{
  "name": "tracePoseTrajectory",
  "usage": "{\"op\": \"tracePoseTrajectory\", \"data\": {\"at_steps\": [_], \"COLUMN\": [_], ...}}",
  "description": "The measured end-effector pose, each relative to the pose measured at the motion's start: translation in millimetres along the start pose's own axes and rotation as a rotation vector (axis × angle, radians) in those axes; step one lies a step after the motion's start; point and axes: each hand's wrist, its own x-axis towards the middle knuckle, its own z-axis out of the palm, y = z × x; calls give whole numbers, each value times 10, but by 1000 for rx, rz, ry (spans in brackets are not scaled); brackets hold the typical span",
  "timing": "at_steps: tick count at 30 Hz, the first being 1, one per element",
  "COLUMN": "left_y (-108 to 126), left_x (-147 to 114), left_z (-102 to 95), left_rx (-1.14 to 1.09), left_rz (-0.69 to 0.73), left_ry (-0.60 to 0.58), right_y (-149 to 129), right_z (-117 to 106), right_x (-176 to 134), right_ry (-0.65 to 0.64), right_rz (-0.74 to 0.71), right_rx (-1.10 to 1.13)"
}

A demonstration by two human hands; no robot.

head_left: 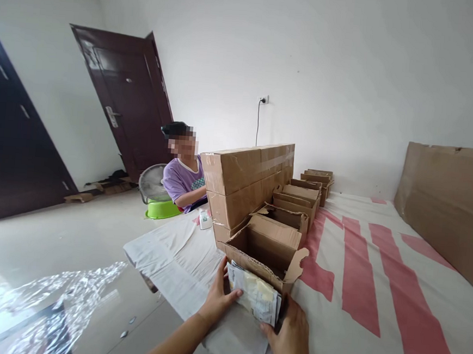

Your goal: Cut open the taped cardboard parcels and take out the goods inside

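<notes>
Several flat printed packets [255,293], white with a pale yellow patch, stand upright in a stack against the near wall of an open cardboard box [250,262]. At the stack's left end is my left hand [219,295], its thumb on the front face and its fingers by the box corner. My right hand [289,334] closes around the lower right end, thumb in front, fingers partly hidden beside the box. The box stands on the cloth-covered table with its flaps up; its inside is dark.
More open cardboard boxes [296,201] run in a row toward the wall. Left of them rises a wall of taped cartons [239,185]. A person in a purple shirt [183,179] sits behind it. A large cardboard sheet [447,204] stands at right; crumpled shiny film [67,294] lies at left.
</notes>
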Motion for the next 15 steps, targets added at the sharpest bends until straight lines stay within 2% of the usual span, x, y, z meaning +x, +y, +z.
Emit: {"op": "tracePoseTrajectory", "data": {"at_steps": [15], "left_y": [71], "left_x": [-10], "left_z": [2], "left_rx": [28], "left_rz": [17], "left_ry": [-33], "right_y": [83], "right_z": [2], "right_x": [-55], "right_ry": [46], "right_rz": [6], "right_rx": [109]}}
